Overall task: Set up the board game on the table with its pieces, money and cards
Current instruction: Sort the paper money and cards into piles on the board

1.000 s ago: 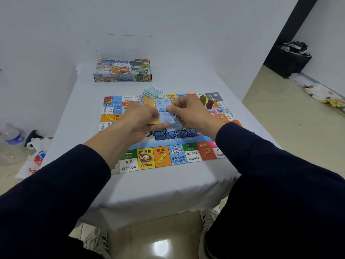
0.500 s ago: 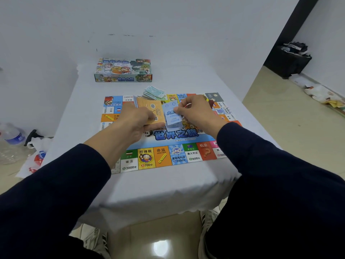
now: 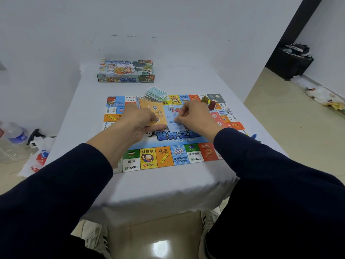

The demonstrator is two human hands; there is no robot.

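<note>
The colourful game board [image 3: 168, 157] lies flat on the white table [image 3: 149, 187]. My left hand [image 3: 138, 120] grips a stack of cards with an orange card [image 3: 153, 111] on top, above the board's middle. My right hand [image 3: 194, 118] pinches a light blue card [image 3: 174, 125] just right of the stack, low over the board. A heap of green paper money [image 3: 155, 94] lies on the board's far edge. A white die [image 3: 171, 107] sits between my hands. Brown and red pawns [image 3: 209, 102] stand at the board's far right corner.
The game box [image 3: 127, 71] sits at the table's far end near the wall. Small blue pieces [image 3: 254, 136] lie by the table's right edge. A plastic bottle [image 3: 15, 134] and a bag [image 3: 40, 156] are on the floor at left. A black bin [image 3: 291, 62] stands at right.
My right hand has drawn the blue card off the stack, rightward and down toward the board. My left hand moved the stack slightly away, leaving an orange card uppermost.
</note>
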